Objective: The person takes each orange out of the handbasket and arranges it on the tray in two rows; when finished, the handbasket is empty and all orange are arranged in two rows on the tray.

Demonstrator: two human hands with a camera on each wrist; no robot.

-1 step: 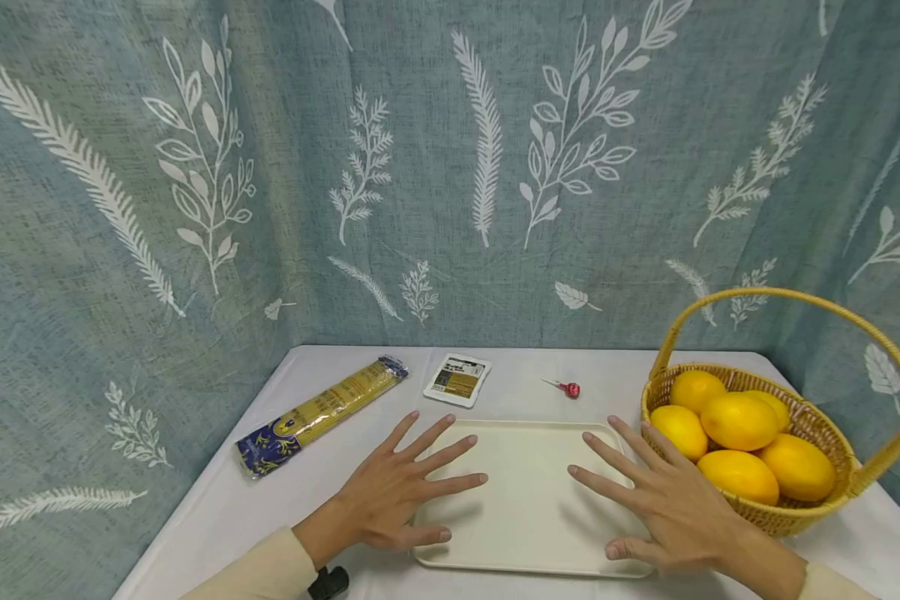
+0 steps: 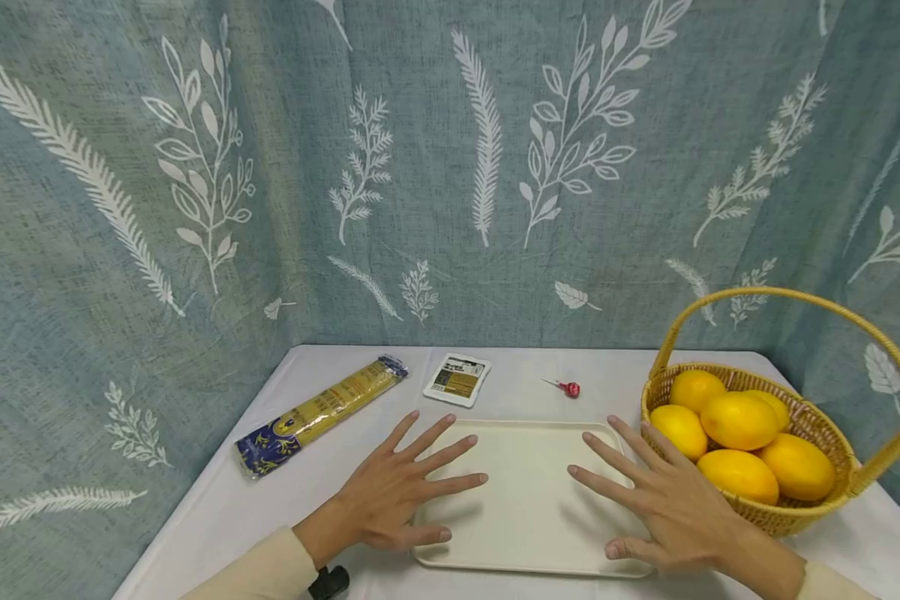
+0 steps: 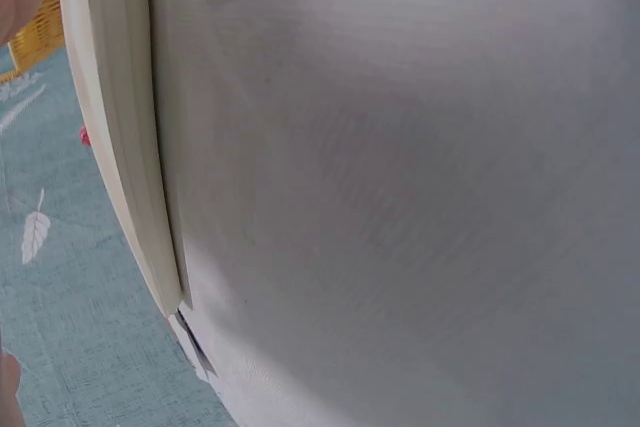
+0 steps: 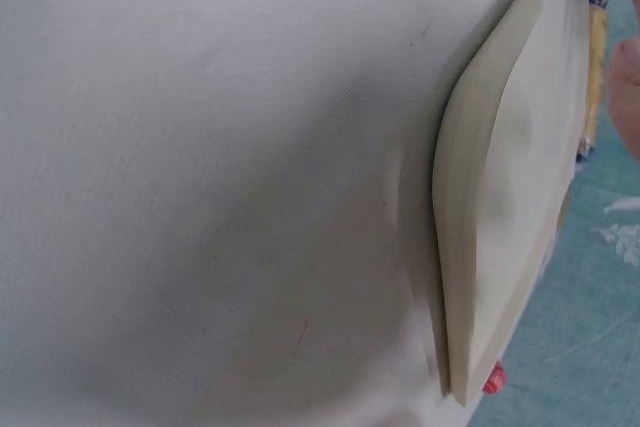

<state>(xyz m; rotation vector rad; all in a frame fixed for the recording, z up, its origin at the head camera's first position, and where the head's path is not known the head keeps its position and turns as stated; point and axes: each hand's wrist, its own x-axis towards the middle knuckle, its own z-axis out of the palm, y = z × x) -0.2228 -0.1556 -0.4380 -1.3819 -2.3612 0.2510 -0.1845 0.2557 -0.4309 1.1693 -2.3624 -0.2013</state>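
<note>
A cream rectangular tray [image 2: 525,492] lies on the white table, with nothing on it. Over its left end my left hand [image 2: 401,492] is held with fingers spread, gripping nothing. My right hand [image 2: 663,504] is spread the same way over the tray's right end, its fingers near the wicker basket [image 2: 821,425]. Several yellow lemons [image 2: 738,421] sit in that basket. The tray's rim [image 3: 120,127] shows in the left wrist view, and the tray's side [image 4: 465,197] in the right wrist view. Whether either hand touches the tray, I cannot tell.
A blue and yellow pack of spaghetti [image 2: 322,417] lies slantwise at the left. Behind the tray are a small white packet with a brown label [image 2: 457,380] and a red lollipop [image 2: 570,389]. A patterned blue-green curtain [image 2: 435,167] hangs around the table.
</note>
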